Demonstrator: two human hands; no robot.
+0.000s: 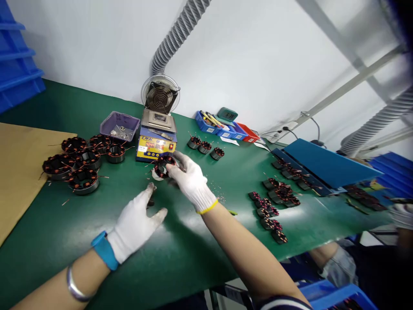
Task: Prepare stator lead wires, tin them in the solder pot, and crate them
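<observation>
A wound motor stator, a dark ring with copper coils, is gripped by my right hand, which wears a white knit glove with a yellow cuff edge. It is held just in front of a blue and yellow box. My left hand, also gloved, is below and left of the stator, thumb and fingers apart and nothing held. A dark bit shows beside its fingers, too unclear to name. Several larger stators lie in a group to the left, and three small stators stand in a row behind my right hand.
A purple bin with small parts stands beside the box, and a fan sits behind it under a grey hose. More stators lie to the right near a blue panel. At far right is another person's gloved hand.
</observation>
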